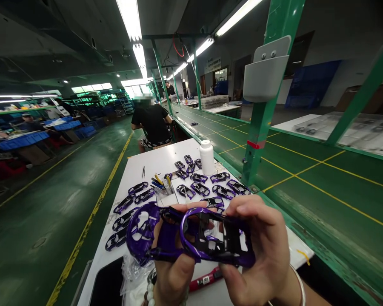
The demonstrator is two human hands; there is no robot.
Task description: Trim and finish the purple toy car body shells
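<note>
Close to the camera, two purple plastic toy car body shells overlap. My left hand is closed on the left-hand shell, its thumb in front at the lower edge and its fingers mostly hidden behind. My right hand grips the other shell, purple with black inner parts, by its right end between thumb and fingers. The rounded left end of this second shell lies across the first one. Whether the two are joined or just touching, I cannot tell. Below them a red tool or pen with a label lies on the white table.
Several similar purple shells lie over the table around a white bottle. Pliers stand in a holder; tweezers lie farther left. A black flat object and clear plastic bags are near. A person sits ahead beside the green conveyor.
</note>
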